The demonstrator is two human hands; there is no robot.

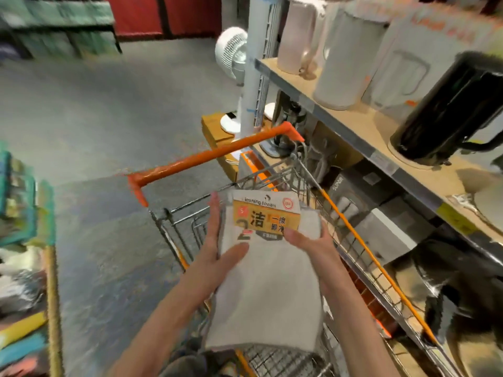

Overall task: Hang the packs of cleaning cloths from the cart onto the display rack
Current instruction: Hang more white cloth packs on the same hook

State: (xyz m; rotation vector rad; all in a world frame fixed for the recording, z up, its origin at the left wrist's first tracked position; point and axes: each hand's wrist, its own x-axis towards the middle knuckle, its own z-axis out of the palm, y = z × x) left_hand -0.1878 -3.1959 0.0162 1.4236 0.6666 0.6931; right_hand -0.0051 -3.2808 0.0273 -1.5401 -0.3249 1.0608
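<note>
both hands grasp one pack of cloths [268, 270] over the cart [299, 172], left hand [217, 240] at nine o'clock, right hand [313, 240] at three; best to keep the card header up so its hanging hole stays reachable.

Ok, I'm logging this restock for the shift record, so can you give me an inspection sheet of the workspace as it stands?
Surface: grey concrete floor; wire cart with orange handle stands beside the shelving.
Job's things: one pack of cleaning cloths, grey cloth with a yellow header card, held above the cart. Display rack: not identifiable.
Clutter: cardboard box on the floor beyond the cart.
Hands: left hand on the pack's left edge; right hand on its right edge.
Cables: nothing seen.
Surroundings: shelf at right with white kettles and a black kettle; white fan behind; blurred goods at left.
</note>
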